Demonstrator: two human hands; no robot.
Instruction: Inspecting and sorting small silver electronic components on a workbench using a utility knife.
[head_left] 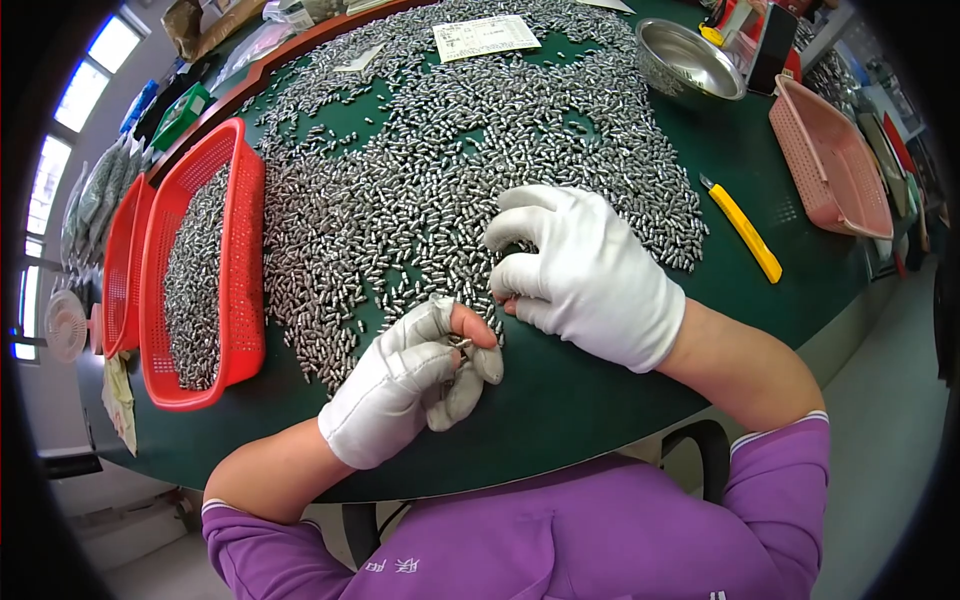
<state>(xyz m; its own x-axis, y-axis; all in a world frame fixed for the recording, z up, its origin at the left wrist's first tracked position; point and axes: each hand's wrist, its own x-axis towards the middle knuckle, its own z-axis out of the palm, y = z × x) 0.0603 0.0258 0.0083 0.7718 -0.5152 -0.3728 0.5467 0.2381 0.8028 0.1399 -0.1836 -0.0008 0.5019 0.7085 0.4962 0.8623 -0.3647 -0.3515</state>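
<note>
A wide spread of small silvery metal pins (480, 130) covers much of the green table (540, 410). At the near edge of the spread, my left hand (390, 385) wears a white glove that leaves thumb and fingertip skin bare. Its fingers are closed in a pinch on a small metal pin (463, 344), which is partly hidden. To the right, my right hand (590, 275), also white-gloved, arches palm down over the front of the spread. Its curled fingers are apart and touch the pins; what lies beneath them is hidden.
A red basket (250, 260) of pins stands left, another red basket (122, 265) beyond it. Paper slips (485, 38) lie on the spread. At right are a metal bowl (690, 60), a yellow utility knife (745, 235) and a pink basket (830, 160).
</note>
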